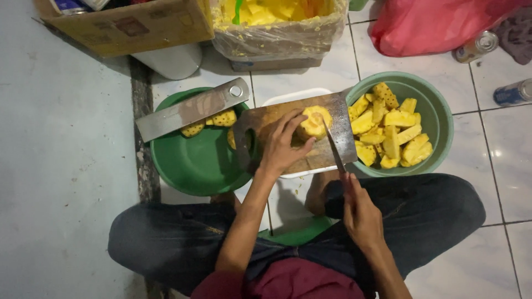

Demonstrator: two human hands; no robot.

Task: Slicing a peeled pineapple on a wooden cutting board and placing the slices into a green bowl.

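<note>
My left hand (282,145) presses a peeled yellow pineapple piece (315,122) onto a wooden cutting board (266,124). In my right hand (360,213) is a knife (334,149), its blade pointing away from me and touching the pineapple's right side. The board rests across a white tray (288,97). A light green basin (440,119) at the right holds several cut pineapple chunks (388,130). A darker green basin (194,160) at the left holds a few pineapple slices (221,118), and a flat metal cleaver blade (188,109) lies across its rim.
I sit cross-legged on a white tiled floor. Behind the board stand a plastic-lined container of pineapple scraps (277,25) and a cardboard box (127,25). A red plastic bag (438,25) and two cans (476,47) (512,92) lie at the back right.
</note>
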